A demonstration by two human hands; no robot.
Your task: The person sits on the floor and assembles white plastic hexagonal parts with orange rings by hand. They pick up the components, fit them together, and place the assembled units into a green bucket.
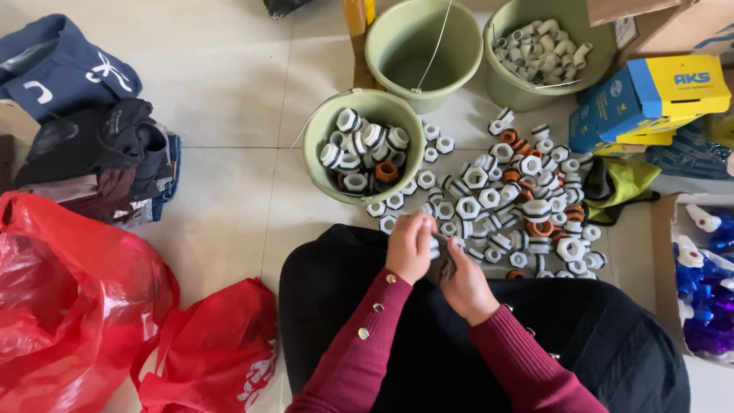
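I see my left hand (410, 246) and right hand (464, 284) pressed together over my lap, both clamped on one white fitting (434, 247); its axis I cannot tell. The loose fittings pile (511, 206) crowds the floor (222, 99) at one o'clock, a green bucket (364, 145) sits at twelve, and open tile lies toward ten o'clock, before the red bags (69, 298).

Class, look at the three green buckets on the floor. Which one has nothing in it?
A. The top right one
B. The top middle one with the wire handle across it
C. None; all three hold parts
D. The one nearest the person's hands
B: the top middle bucket shows only its bare inside, while the near bucket holds white and orange fittings and the top right bucket holds pale pipe pieces.
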